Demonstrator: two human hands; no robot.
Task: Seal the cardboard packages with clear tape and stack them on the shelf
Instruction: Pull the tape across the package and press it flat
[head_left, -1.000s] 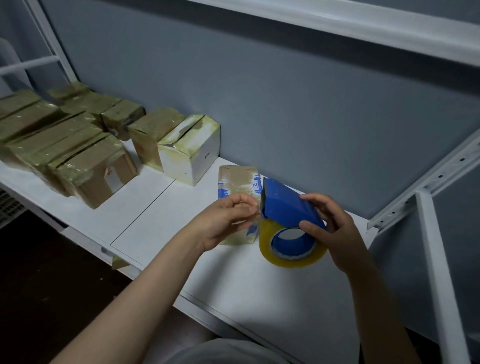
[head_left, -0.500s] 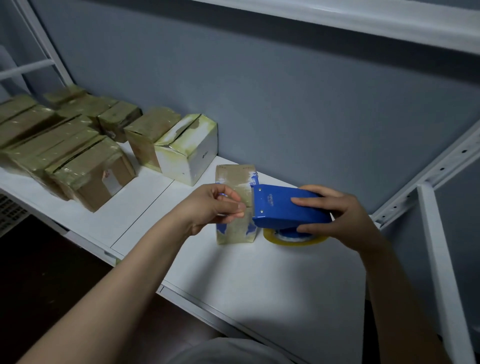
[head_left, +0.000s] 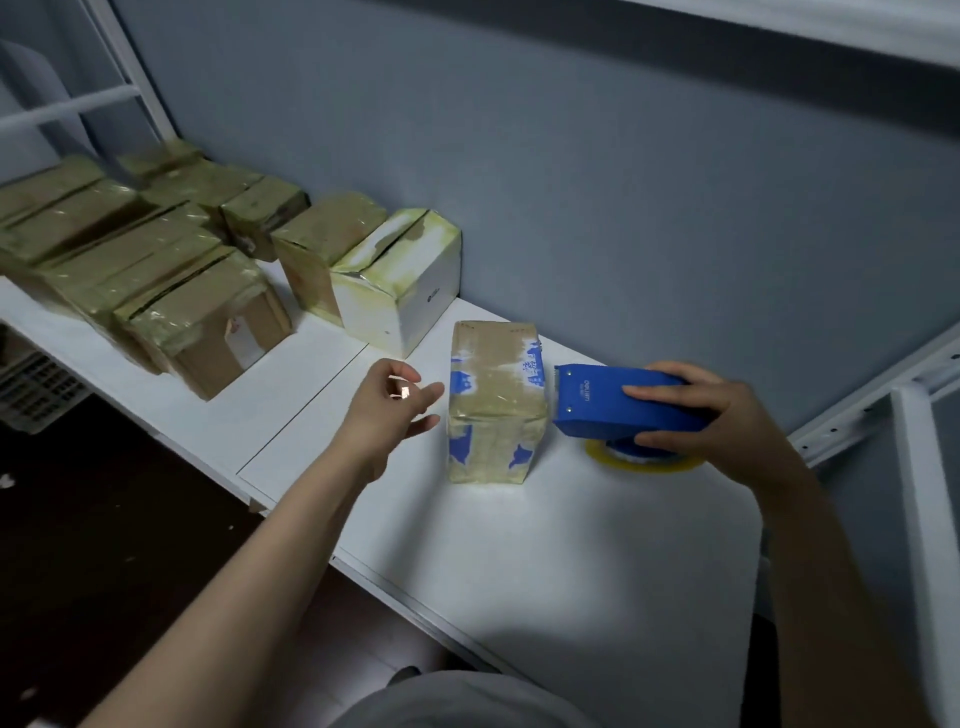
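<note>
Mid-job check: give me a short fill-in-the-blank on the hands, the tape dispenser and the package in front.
1. The right hand grips a tape dispenser whose body is ____.
2. The dispenser lies to the ____ of the small package.
3. The left hand hovers on that package's ____ side.
Missing words: blue; right; left.

Looking like storeroom or packing area: white metal shelving rack standing against bare grey wall, rows of tape-wrapped cardboard packages sitting on shelf board, blue tape dispenser being held beside them.
</note>
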